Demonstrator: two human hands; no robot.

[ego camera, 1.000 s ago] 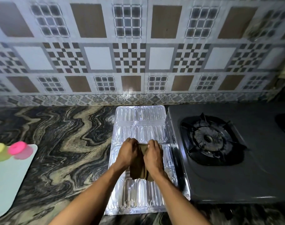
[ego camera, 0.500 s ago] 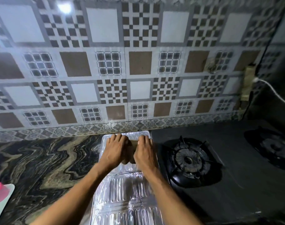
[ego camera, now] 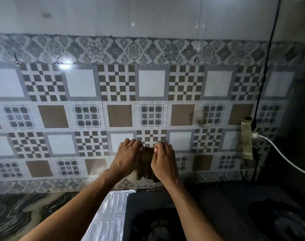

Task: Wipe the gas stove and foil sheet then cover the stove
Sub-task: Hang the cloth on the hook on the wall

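Foil sheet (ego camera: 111, 211) lies flat on the counter (ego camera: 26, 211), its right edge against the left edge of the gas stove (ego camera: 209, 202), which stands uncovered. Both hands are raised before the wall tiles (ego camera: 89, 115): left hand (ego camera: 129, 155) and right hand (ego camera: 164, 162) each curl their fingers over the top of a brown cloth (ego camera: 145, 164) hanging between them, clear of both surfaces. Wiping may be partly done, but the dim view hides it; covering remains. Open counter lies left; a white cable (ego camera: 283, 159) crowds the stove's back right corner.
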